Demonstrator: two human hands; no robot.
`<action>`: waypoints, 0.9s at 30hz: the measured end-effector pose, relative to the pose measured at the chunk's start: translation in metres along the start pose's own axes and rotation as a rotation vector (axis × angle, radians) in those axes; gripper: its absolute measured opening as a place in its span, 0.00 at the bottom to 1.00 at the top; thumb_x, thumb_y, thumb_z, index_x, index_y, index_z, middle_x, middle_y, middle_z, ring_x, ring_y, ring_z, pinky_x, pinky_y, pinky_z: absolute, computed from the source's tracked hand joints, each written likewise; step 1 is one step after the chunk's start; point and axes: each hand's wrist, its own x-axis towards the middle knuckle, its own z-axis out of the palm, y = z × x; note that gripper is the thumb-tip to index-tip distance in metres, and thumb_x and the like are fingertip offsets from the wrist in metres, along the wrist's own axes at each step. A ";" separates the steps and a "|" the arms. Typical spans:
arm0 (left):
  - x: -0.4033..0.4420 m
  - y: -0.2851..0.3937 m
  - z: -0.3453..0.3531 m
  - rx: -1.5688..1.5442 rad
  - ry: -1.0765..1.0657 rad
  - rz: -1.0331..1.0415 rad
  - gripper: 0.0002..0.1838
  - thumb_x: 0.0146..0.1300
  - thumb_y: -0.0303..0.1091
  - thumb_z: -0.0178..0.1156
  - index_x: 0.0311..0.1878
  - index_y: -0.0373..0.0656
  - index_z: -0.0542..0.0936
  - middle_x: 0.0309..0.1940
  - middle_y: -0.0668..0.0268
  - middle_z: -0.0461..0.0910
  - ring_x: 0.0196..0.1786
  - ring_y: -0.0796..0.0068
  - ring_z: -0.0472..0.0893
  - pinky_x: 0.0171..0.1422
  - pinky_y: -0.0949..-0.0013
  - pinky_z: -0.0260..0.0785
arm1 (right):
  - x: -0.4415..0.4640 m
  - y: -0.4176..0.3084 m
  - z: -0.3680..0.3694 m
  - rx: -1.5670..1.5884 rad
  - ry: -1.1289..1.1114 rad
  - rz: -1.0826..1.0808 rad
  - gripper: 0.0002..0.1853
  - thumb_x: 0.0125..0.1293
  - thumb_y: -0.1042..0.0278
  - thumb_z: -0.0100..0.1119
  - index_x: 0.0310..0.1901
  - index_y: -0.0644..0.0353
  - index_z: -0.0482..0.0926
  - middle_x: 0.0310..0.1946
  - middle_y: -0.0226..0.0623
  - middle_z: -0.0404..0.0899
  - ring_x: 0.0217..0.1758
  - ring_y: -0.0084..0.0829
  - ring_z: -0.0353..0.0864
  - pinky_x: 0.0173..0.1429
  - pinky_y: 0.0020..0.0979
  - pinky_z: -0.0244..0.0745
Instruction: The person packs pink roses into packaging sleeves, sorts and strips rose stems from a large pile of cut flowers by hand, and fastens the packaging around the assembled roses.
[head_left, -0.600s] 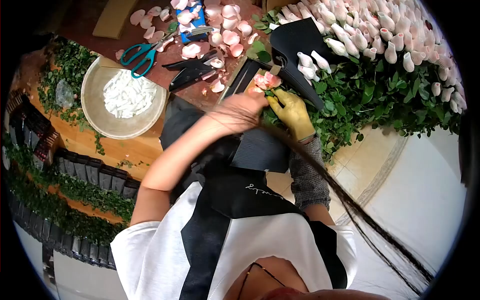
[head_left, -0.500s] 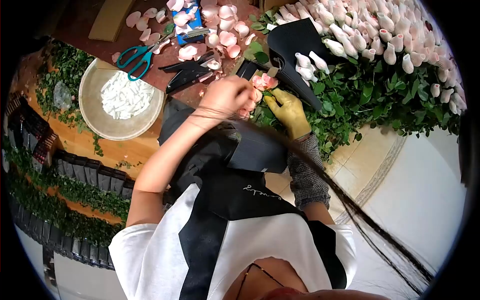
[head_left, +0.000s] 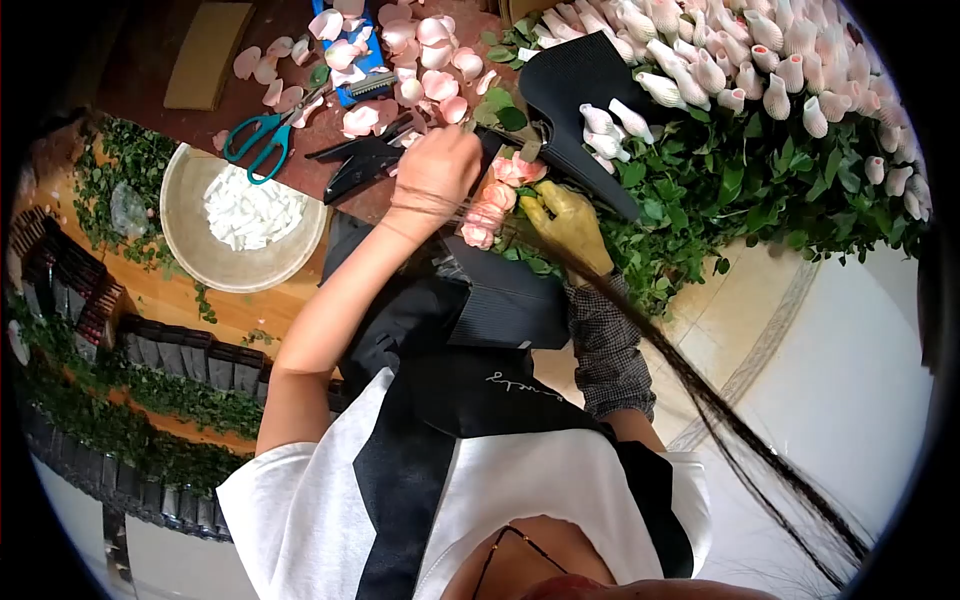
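Note:
My left hand (head_left: pixel 440 168), bare, has its fingers curled closed beside a black stapler-like tool (head_left: pixel 362 162); what lies inside the fingers is hidden. On my right hand (head_left: pixel 567 226) is a yellow glove. Its fingers are curled at the right edge of a row of pink roses (head_left: pixel 490 212), among green leaves, and whatever they grip is hidden. The roses rest above a black ribbed sheet (head_left: pixel 510 300) over my lap. Strands of hair cross in front of both hands.
Loose pink petals (head_left: pixel 438 85), teal-handled scissors (head_left: pixel 262 140) and a blue box (head_left: pixel 362 60) lie on the red-brown table. A round bowl (head_left: pixel 180 235) holds white pieces. Netted roses (head_left: pixel 790 75) with leafy stems are at the right, beside a black folded sheet (head_left: pixel 580 85).
My left hand has moved away from the roses, up and left toward the black tool, uncovering more blooms. The gloved hand stays beside the roses. The view has shifted slightly.

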 end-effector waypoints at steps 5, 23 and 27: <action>0.001 0.018 0.010 -0.175 -0.069 -0.158 0.19 0.59 0.41 0.70 0.49 0.42 0.82 0.50 0.54 0.76 0.56 0.51 0.74 0.60 0.52 0.68 | 0.001 -0.010 -0.007 0.032 0.003 -0.005 0.10 0.63 0.62 0.68 0.38 0.58 0.78 0.26 0.42 0.80 0.30 0.46 0.82 0.35 0.45 0.75; -0.008 0.016 0.055 -0.136 -0.157 -0.180 0.24 0.49 0.41 0.71 0.50 0.44 0.86 0.75 0.38 0.54 0.74 0.34 0.56 0.76 0.42 0.55 | -0.016 -0.019 -0.004 -0.286 0.042 -0.008 0.13 0.61 0.62 0.66 0.45 0.57 0.84 0.28 0.42 0.84 0.34 0.46 0.84 0.40 0.46 0.78; -0.008 0.018 0.054 -0.146 -0.137 -0.179 0.24 0.48 0.41 0.71 0.49 0.41 0.86 0.75 0.38 0.54 0.75 0.35 0.56 0.75 0.44 0.57 | 0.003 -0.026 -0.001 -0.375 -0.164 0.255 0.09 0.66 0.61 0.60 0.39 0.55 0.85 0.30 0.42 0.86 0.38 0.46 0.86 0.43 0.44 0.80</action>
